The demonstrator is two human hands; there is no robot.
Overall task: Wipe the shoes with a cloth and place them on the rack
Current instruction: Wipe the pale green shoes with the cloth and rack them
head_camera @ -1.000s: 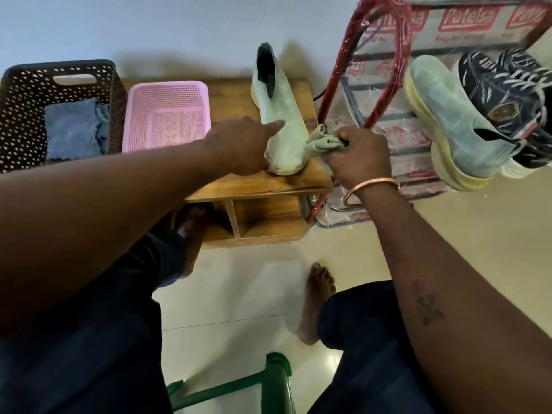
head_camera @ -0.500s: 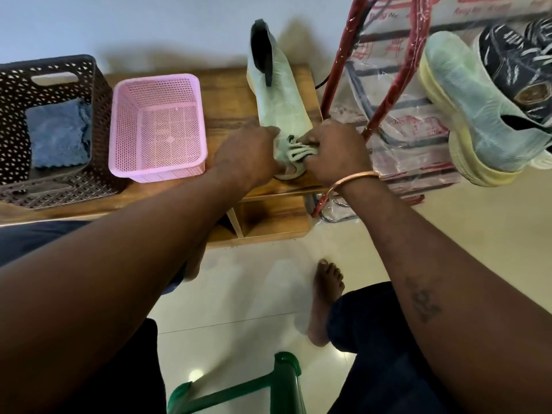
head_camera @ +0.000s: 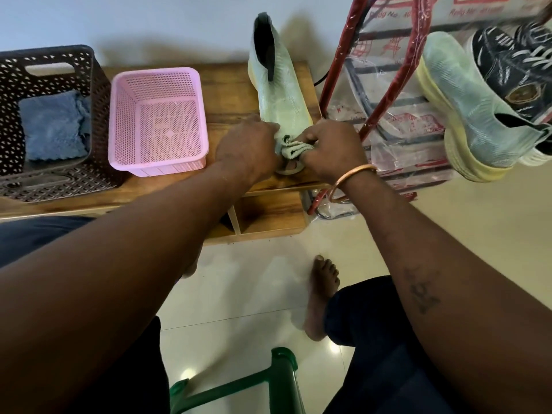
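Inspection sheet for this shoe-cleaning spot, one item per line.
Surface: wooden bench, open shelf below.
Job's things: green shoe on the bench; cloth at its toe; rack holds matching shoe and dark shoes.
Clutter: pink basket; brown basket with blue cloth.
Hands: left hand holds the shoe's toe; right hand grips the cloth.
Cables: thin dark cord behind the bench, ends hidden.
Surroundings: tiled floor, green frame.

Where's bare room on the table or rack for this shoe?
Bare table runs between the pink basket and the wiped shoe. The rack is free left of its green shoe; black shoes crowd the right end. The left hand, right hand and cloth crowd the table's near corner.
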